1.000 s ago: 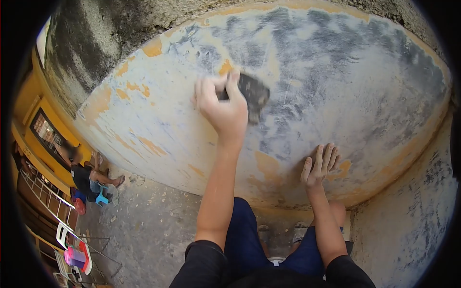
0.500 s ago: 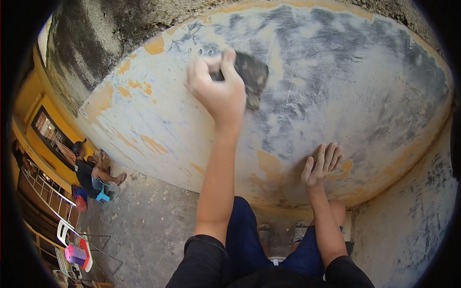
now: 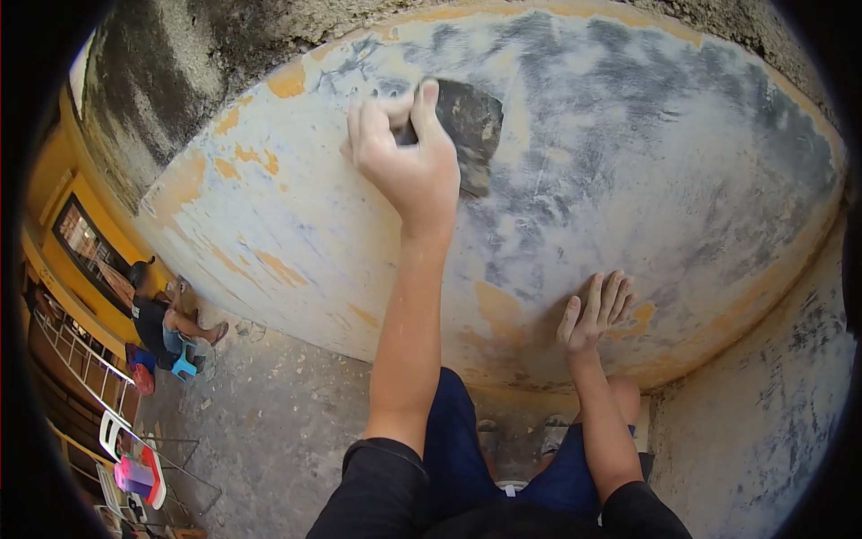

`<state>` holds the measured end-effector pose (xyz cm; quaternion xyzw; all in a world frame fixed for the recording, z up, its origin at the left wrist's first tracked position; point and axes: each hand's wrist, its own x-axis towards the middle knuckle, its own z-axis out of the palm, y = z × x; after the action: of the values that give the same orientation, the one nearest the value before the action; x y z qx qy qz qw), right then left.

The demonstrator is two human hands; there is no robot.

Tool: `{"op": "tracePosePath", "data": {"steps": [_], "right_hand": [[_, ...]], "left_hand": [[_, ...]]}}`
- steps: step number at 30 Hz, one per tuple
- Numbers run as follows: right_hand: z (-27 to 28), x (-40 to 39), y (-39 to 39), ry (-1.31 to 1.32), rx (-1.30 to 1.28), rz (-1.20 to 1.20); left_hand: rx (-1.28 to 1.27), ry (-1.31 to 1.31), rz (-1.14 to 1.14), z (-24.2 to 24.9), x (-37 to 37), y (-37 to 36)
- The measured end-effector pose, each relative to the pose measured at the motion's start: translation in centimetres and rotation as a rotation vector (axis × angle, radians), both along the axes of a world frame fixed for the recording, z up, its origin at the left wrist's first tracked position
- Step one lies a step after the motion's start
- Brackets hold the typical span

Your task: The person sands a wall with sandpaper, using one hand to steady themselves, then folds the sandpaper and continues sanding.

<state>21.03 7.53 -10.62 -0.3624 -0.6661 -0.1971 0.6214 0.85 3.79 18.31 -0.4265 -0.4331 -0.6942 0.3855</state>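
My left hand point(image 3: 400, 157) is closed on a dark, worn sheet of sandpaper point(image 3: 471, 135), pressed against the upper part of the wall point(image 3: 350, 234). The sheet juts out to the right of my thumb; its left part is hidden behind my fingers. Whitish dust coats these fingers. Lower down and to the right, my right hand point(image 3: 594, 314) rests with spread fingers against the same wall, holding nothing. The wall's surface is whitish, with dark grey smears and orange patches where the coat is gone.
Rough concrete point(image 3: 242, 54) borders the wall above, and another wall point(image 3: 754, 395) meets it at right. At left, a person point(image 3: 157, 314) sits on a blue stool point(image 3: 184, 361). Nearer are a white-and-red chair point(image 3: 154, 476) with a pink-purple container point(image 3: 133, 476) and a metal ladder point(image 3: 81, 359).
The sandpaper has shifted slightly upward with my left hand and shows flatter, with less blur. My right hand stays on the wall. The whole view has shifted a little.
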Motion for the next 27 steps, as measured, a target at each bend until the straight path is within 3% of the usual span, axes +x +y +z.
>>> {"op": "tracePosePath", "data": {"steps": [2, 5, 8, 12, 17, 19, 21, 23, 27], "right_hand": [[-0.1, -0.2, 0.6, 0.006, 0.019, -0.016], [-0.4, -0.3, 0.9, -0.001, 0.038, -0.035], [-0.3, -0.4, 0.5, 0.004, 0.024, -0.031], [-0.4, -0.3, 0.2, 0.006, 0.008, -0.025], [-0.6, -0.6, 0.8, 0.001, 0.037, -0.048], [-0.5, -0.8, 0.9, 0.015, 0.048, -0.051], [-0.3, -0.8, 0.9, 0.013, 0.043, -0.038], [-0.5, -0.7, 0.5, 0.016, 0.026, -0.035], [-0.7, -0.8, 0.9, 0.011, 0.037, -0.053]], "left_hand": [[0.028, 0.045, 0.033, -3.4, -0.7, 0.5], [0.023, -0.093, -0.12, -7.7, -0.5, 0.7], [-0.018, 0.036, 0.074, -2.9, -0.7, -0.2], [0.025, 0.024, 0.013, -0.2, -0.6, 0.0], [-0.036, -0.082, -0.101, -6.8, -0.5, 0.3], [-0.022, -0.082, -0.157, -5.5, -0.4, 0.2], [-0.002, 0.02, -0.018, -1.9, -0.5, 0.1], [0.0, -0.019, -0.053, -1.2, -0.3, 0.3], [-0.008, -0.132, -0.169, -5.1, 0.3, 0.5]]}}
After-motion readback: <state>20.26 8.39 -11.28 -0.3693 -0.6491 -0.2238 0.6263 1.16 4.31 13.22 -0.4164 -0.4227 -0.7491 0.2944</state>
